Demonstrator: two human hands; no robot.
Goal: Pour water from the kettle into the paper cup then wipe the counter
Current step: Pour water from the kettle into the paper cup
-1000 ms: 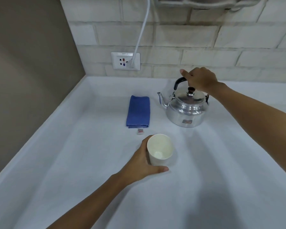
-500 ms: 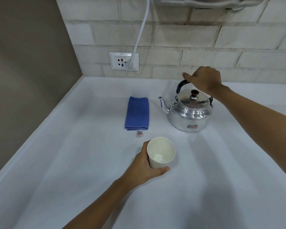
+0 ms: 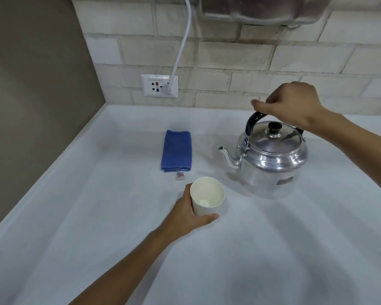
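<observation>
A shiny metal kettle with a black handle and a dark lid knob sits on the white counter, spout pointing left. My right hand is closed around the top of its handle. A white paper cup stands upright in front of the kettle, to the left of it. My left hand wraps around the cup's left side and base. A folded blue cloth lies flat behind the cup, left of the kettle.
A brick wall runs along the back with a white socket and a white cable plugged into it. A brown wall closes the left side. A small white tag lies by the cloth's near edge.
The kettle has shifted a little to the right and toward me with my right hand on its handle. The cup and my left hand have hardly moved.
</observation>
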